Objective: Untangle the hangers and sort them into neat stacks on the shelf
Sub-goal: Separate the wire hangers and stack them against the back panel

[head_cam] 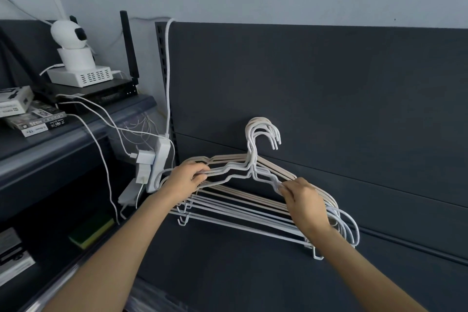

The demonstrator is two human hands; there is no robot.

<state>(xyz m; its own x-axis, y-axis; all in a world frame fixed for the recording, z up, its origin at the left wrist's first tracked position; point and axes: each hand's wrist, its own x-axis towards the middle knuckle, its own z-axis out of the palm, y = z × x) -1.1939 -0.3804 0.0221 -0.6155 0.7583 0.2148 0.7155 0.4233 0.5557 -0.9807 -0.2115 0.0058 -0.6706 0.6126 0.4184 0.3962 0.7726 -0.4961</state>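
Note:
A bunch of several thin hangers, white and beige, is held up in front of the dark shelf back panel, hooks pointing up and overlapping. My left hand is shut on the left shoulders of the bunch. My right hand grips the right shoulders with its fingertips. The bottom bars fan out below both hands, just above the dark shelf surface. My hands hide parts of the hangers' ends.
To the left, a neighbouring shelf carries a white camera, a router with an antenna and small boxes. A white power strip with chargers and cables hangs beside my left hand. A green sponge lies lower left.

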